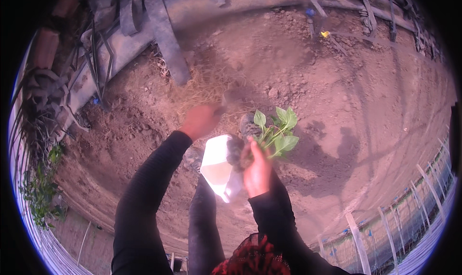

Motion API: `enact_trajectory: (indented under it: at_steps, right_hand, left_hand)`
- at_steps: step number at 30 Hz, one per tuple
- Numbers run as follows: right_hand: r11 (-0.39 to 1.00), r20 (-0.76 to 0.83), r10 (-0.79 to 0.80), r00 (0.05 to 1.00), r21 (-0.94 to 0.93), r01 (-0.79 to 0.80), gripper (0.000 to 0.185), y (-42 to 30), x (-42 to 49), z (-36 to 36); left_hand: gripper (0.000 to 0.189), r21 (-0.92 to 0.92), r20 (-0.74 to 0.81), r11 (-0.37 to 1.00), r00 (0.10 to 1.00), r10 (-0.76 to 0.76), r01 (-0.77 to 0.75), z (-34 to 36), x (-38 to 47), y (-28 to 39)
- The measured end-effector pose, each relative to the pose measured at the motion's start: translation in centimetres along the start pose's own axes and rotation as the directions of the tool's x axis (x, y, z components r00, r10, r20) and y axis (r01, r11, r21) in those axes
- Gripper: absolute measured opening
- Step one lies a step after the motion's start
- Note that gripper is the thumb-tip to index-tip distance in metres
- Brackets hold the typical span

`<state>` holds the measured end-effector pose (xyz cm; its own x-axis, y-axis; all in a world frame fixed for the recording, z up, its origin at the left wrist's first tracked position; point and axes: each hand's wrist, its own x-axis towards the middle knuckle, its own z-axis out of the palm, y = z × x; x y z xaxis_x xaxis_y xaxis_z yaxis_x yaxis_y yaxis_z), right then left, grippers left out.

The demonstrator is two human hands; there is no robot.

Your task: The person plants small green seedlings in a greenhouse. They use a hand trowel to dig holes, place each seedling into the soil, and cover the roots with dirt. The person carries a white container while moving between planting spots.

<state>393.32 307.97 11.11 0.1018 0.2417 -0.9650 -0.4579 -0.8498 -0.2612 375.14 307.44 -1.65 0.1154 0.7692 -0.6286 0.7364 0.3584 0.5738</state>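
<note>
My right hand (pixel 257 168) is closed on a bunch of leafy green seedlings (pixel 279 134), held by their stems and roots, with the leaves pointing up and right. Just left of it, a white container (pixel 216 163) with dark soil at its upper right side sits in front of my legs. My left hand (pixel 203 120), blurred, is beyond the container, above dry straw (pixel 202 83) on the ground. Something dark and blurred extends from its fingers; whether it is a tool cannot be told.
Dry, cloddy soil (pixel 325 94) surrounds my feet. A large dusty pipe (pixel 126 51) with flat grey straps (pixel 168 36) over it crosses the upper left. A yellow object (pixel 325 34) lies farther off. Wooden stakes (pixel 357 242) line the lower right, and green plants (pixel 41 192) grow at the left.
</note>
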Motion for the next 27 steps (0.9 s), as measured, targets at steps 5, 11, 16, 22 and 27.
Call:
enact_trajectory:
  at_steps: [5,11,16,22,27]
  right_hand:
    - [0.993,0.002,-0.058,0.998,-0.107,0.057,0.022,1.2,1.1,-0.4]
    - [0.992,0.006,-0.021,1.0,-0.125,0.021,0.022,0.4,0.8,0.5]
    - [0.998,0.036,0.01,0.999,-0.063,-0.007,0.023,-0.4,0.9,1.4]
    - [1.0,0.025,0.012,1.0,-0.02,-0.011,0.017,-1.4,1.1,3.2]
    - [0.998,0.1,-0.057,0.993,0.02,0.056,0.028,-2.4,1.0,4.7]
  left_hand:
    - [0.023,-0.791,-0.149,0.579,0.856,-0.496,0.198,-0.1,1.8,-3.0]
    - [0.025,-0.912,0.373,-0.364,0.754,-0.54,0.191,0.1,5.3,-4.4]
    - [0.02,-0.977,0.21,-0.113,0.875,-0.435,0.179,0.1,5.4,-6.1]
    - [0.012,-0.967,0.223,-0.249,0.626,-0.747,0.048,2.3,9.9,-3.0]
    - [0.016,-0.986,0.139,-0.067,0.544,-0.828,0.151,3.2,12.9,-3.3]
